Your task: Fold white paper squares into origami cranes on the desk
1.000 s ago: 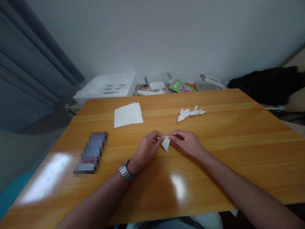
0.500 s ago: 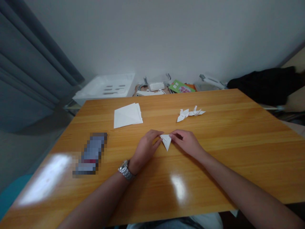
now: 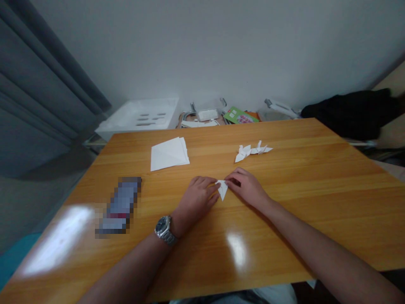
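Between my hands, low over the middle of the wooden table, is a small folded white paper (image 3: 223, 191), its narrow point facing me. The fingers of my left hand (image 3: 198, 196) grip its left side, and a watch sits on that wrist. At the upper right corner of the fold, my right hand (image 3: 246, 185) pinches the paper between thumb and fingers. Beyond my right hand, two folded paper cranes (image 3: 254, 150) lie side by side. Fingertips cover part of the folded paper's edges.
A stack of white paper sheets (image 3: 170, 154) lies at the table's back left. Nearer on the left is a blurred-out phone (image 3: 120, 204). Behind the wooden table (image 3: 284, 232) are a white tray (image 3: 139, 114), a green booklet (image 3: 240, 115) and black cloth (image 3: 351, 112).
My left hand has turned knuckles-up and shifted slightly right, its fingers now covering more of the folded paper's left side. My right hand keeps its pinch, almost in place.
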`<state>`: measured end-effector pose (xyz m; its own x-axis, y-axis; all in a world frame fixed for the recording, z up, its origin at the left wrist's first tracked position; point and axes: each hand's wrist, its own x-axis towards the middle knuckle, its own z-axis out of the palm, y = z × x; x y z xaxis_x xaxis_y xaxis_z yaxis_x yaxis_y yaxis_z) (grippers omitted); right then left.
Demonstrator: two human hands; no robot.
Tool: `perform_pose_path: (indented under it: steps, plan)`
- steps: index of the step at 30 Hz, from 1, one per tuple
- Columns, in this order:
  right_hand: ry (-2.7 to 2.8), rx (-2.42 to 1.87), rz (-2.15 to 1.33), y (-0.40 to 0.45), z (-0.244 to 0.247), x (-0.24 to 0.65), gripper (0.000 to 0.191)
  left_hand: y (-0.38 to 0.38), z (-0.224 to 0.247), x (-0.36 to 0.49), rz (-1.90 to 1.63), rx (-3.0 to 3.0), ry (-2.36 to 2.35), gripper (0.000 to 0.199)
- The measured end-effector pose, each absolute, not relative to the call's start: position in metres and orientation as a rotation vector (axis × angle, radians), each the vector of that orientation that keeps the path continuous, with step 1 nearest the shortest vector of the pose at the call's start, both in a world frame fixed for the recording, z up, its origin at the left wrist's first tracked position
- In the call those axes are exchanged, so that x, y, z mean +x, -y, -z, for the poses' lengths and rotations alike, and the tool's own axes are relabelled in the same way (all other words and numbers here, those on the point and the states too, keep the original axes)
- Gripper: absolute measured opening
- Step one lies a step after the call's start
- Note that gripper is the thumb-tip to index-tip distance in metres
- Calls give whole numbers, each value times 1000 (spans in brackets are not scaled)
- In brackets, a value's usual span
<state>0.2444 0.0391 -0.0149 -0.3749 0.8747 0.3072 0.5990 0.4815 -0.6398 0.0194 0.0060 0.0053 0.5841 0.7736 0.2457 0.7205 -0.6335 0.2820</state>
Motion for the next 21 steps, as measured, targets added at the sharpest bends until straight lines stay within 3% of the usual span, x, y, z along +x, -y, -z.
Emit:
perform_pose_path:
  steps: [10, 21]
  plan:
    - [2152, -1117, -646, -42, 15, 251, 9, -8, -6, 20, -529, 2643, -1253, 28]
    - [2143, -1150, -645, -45, 13, 248, 10, -16, -5, 18, -635, 2577, -1254, 11]
